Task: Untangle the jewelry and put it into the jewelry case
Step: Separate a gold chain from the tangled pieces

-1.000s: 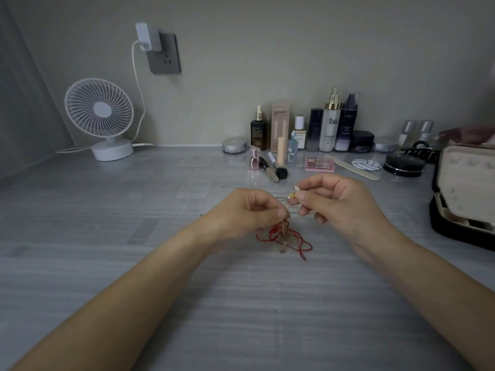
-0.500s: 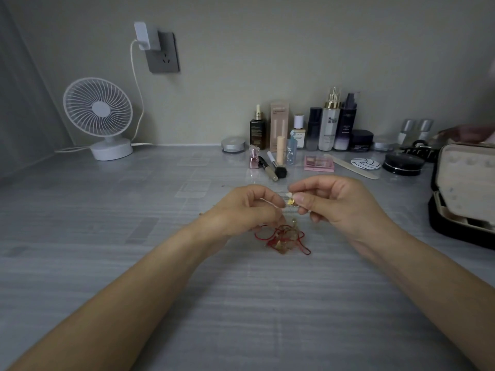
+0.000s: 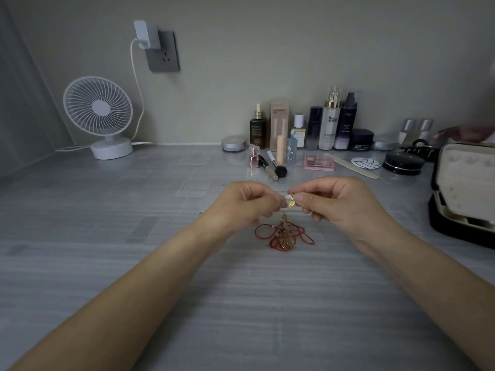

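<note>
Pinching a small gold pendant (image 3: pixel 291 202) between both hands, you risk tightening the red cord tangle (image 3: pixel 284 234) by pulling apart.

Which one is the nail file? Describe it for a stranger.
Start at the open jewelry case on the table's right edge and look left, past the round black compact. The nail file lies flat there: the only long, thin, pale strip, lying diagonally.

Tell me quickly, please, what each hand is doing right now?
Left hand: pinched shut on the thin chain.
Right hand: pinched shut on the gold pendant.
</note>
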